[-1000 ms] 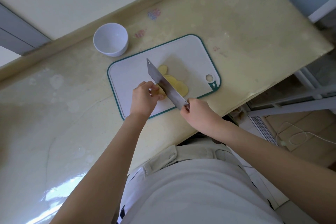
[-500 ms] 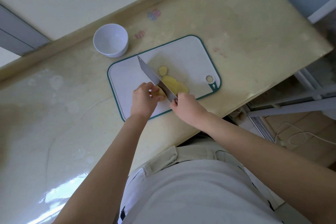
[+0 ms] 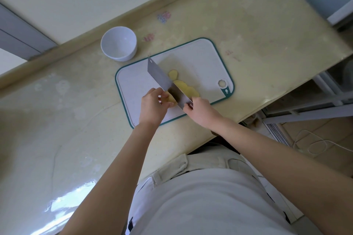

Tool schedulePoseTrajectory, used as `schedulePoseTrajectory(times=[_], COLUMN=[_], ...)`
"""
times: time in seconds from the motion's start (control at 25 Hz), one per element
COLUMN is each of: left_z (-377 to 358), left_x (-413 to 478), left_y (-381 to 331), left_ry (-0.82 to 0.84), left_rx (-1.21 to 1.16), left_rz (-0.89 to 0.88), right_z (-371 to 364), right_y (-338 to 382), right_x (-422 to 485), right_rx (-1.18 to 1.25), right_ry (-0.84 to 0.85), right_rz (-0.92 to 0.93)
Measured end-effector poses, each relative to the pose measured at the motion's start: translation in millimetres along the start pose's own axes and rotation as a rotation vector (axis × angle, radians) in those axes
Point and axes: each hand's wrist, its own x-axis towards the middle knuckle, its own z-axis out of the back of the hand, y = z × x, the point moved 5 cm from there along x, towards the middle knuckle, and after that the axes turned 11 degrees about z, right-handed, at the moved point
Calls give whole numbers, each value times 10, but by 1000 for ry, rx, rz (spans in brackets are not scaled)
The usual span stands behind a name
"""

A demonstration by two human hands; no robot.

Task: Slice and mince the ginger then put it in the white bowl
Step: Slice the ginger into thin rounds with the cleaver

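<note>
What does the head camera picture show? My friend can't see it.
A person slices ginger on a board: the right hand grips a cleaver, the left hand holds the ginger beside the blade. Slices lie right of the blade; an empty white bowl stands beyond the board.

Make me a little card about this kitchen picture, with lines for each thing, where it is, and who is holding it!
left hand: holds the ginger piece on the board
right hand: grips the cleaver, blade against the ginger piece
ginger slices: lying flat on the board, on the right side of the blade
cutting board: white with a green edge, on the counter
white bowl: on the counter beside the board, no ginger seen in it
step: slicing; mincing not yet done
</note>
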Motion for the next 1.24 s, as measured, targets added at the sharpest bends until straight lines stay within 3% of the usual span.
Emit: schedulePoseTrajectory(times=[0.36,0.72,1.24], left_z=[-9,-43,-46], left_x=[-57,-88,-152], left_y=[29,94,105], left_ry=[11,26,13], left_rx=[-85,-197,-196], left_rz=[4,18,41], right_z=[179,225,245], right_y=[-59,180,246], right_x=[-17,-264,-493], right_rx=[-76,39,38], right_ry=[-43,-139,-102], right_rz=[29,23,-21])
